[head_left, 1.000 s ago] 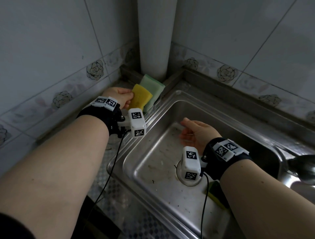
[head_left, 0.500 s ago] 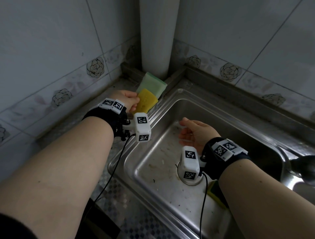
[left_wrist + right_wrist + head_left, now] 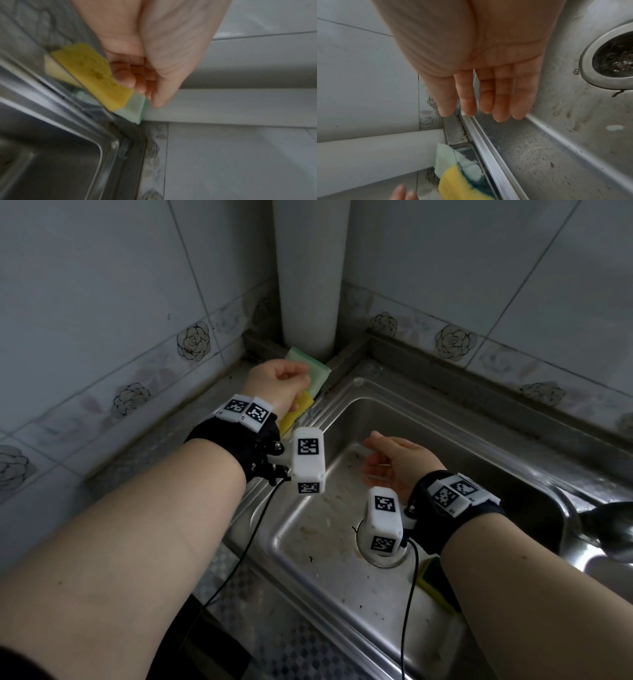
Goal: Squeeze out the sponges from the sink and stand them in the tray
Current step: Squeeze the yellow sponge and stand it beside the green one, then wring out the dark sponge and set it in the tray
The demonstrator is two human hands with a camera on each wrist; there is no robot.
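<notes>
While the left hand (image 3: 279, 385) curls on the yellow sponge (image 3: 92, 73) (beside 1 green sponge (image 3: 313, 368)), right hand (image 3: 399, 463) spread, above sink (image 3: 342, 594).

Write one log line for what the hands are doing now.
left hand: touching yellow sponge in tray | green sponge: standing behind it | right hand: open over sink | third sponge: in sink

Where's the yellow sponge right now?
Head view, left of the sink: the yellow sponge stands in the tray against the green sponge, below the left hand.
</notes>
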